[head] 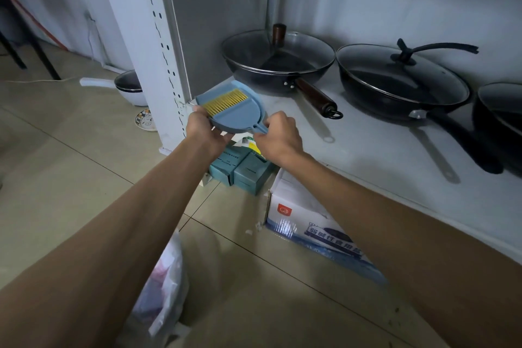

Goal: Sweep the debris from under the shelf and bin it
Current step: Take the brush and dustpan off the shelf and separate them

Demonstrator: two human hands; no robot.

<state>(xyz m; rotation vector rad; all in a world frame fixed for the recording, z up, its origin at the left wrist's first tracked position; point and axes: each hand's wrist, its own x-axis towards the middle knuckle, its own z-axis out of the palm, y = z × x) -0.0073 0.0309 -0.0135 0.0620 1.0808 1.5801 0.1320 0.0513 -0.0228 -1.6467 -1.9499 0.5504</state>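
At shelf (367,144) front corner, just above its edge: blue dustpan (234,114), tilted, yellow comb teeth facing up. Left hand (207,133) grips pan's left side, thumb on rim, fingers curled beneath. Right hand (278,138) pinches short handle, fingers closed round it. White debris (257,225) on floor tiles below, beside white box (296,215). Teal boxes (245,169) under hands. Plastic bag (166,291) near left forearm. Lidded pans (278,59) on shelf behind.
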